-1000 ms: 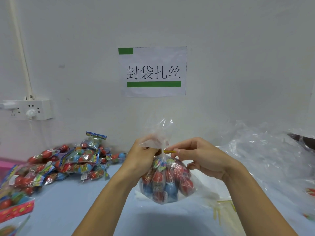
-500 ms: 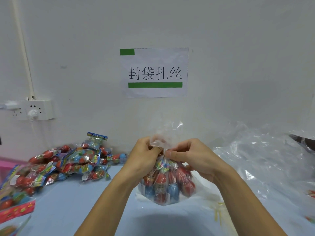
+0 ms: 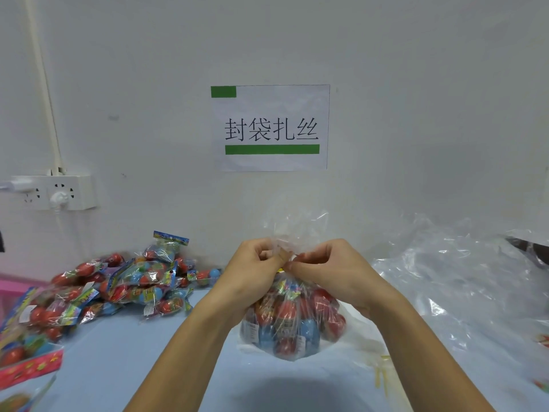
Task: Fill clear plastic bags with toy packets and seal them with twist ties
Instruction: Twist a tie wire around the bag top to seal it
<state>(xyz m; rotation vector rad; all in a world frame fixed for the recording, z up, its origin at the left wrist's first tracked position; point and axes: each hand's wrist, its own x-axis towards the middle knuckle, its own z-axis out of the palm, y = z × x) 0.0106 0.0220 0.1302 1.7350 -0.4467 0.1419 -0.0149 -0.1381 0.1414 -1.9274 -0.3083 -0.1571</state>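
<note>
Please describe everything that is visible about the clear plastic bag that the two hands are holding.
The clear plastic bag is thin, glossy and crinkled. Its round lower part is packed with red and blue toy packets and appears to rest on the light blue table. Its neck is gathered into a bunch, and the loose top fans upward in front of the wall. The left hand and the right hand pinch the neck from both sides, where a bit of yellow twist tie shows.
</note>
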